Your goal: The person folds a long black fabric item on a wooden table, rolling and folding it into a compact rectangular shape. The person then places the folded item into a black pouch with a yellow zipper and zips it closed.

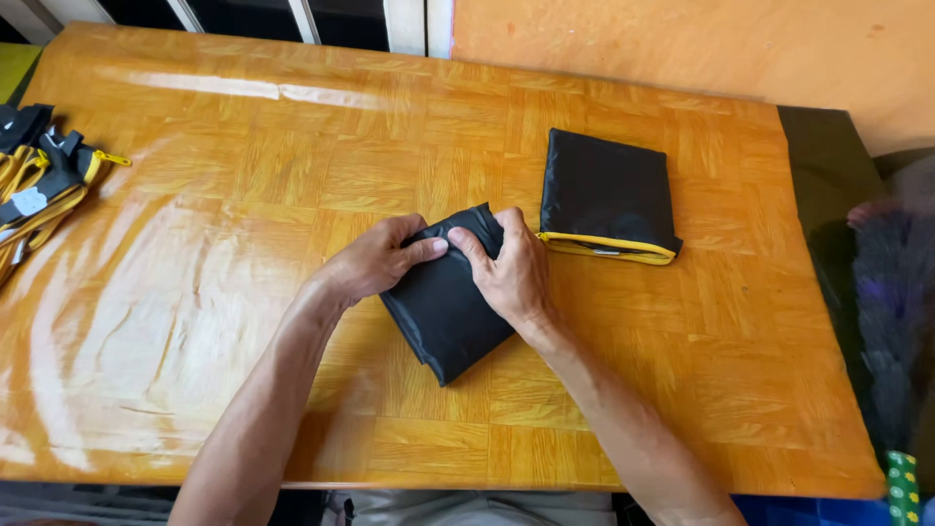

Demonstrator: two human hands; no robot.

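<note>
Head view, looking down over the person's forearms. A wooden table (pixel 243 175) with a glossy parquet top filled most of the frame, with glare streaks across its left half.

Near the table's middle lay a folded black cloth (pixel 450 317), set at a slant, its lower corner pointing toward the person. Both hands were on its upper end. The left hand (pixel 375 261) came in from the left side; its fingers were curled over the cloth's upper left edge, thumb stretched along the top, pinching the fabric. The right hand (pixel 511 273) sat on the upper right edge, fingers bent and pressed together over the fold, thumb tip meeting the left thumb. Both hands were closed on the cloth, which rested flat on the table beneath them.

Just beyond the right hand, apart from the cloth being handled, lay a black pouch (pixel 606 195), roughly square, with a yellow zipper (pixel 606 244) running along its near edge. It touched neither hand.

At the far left edge of the table was a pile of black and yellow straps (pixel 44 180), partly cut off by the frame.

An orange wall (pixel 682 44) stood behind the table. A dark blurred shape at the right edge could not be identified.
</note>
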